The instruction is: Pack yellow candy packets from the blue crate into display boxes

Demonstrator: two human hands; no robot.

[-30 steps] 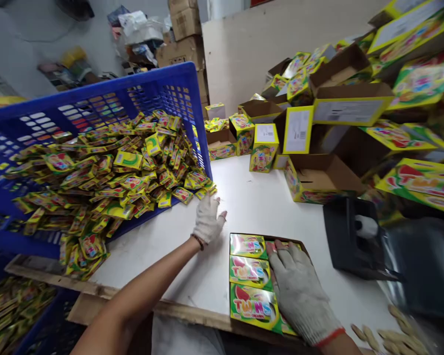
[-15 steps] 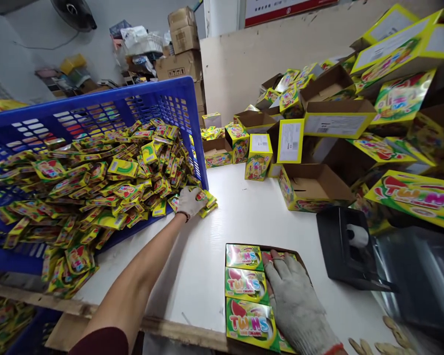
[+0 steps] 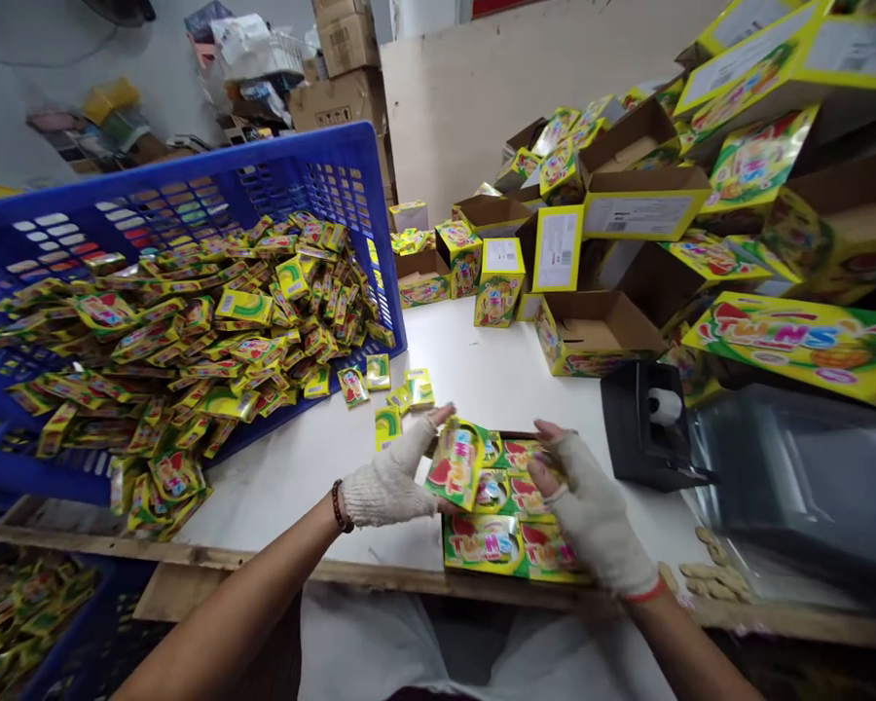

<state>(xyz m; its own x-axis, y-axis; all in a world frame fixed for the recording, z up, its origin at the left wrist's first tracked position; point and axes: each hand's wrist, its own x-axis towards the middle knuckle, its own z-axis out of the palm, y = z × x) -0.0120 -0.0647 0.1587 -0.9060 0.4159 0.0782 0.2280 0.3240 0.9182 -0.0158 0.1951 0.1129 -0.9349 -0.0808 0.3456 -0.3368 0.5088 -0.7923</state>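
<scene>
"TWINS" on yellow carton (image 3: pixel 795 339) and packets (image 3: pixel 483 541)

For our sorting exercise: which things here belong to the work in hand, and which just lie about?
In hand: left hand, right hand, held sachets, part-filled box, blue crate.
Lying about: tape dispenser, empty cartons, brown boxes.

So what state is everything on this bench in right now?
Left hand, gripping a packet stack.
Right hand, touching boxed packets.
Tray, partly filled.
Blue crate, tilted, sachets spilling out.
Carton, open, empty.
Tape dispenser, roll loaded.
</scene>
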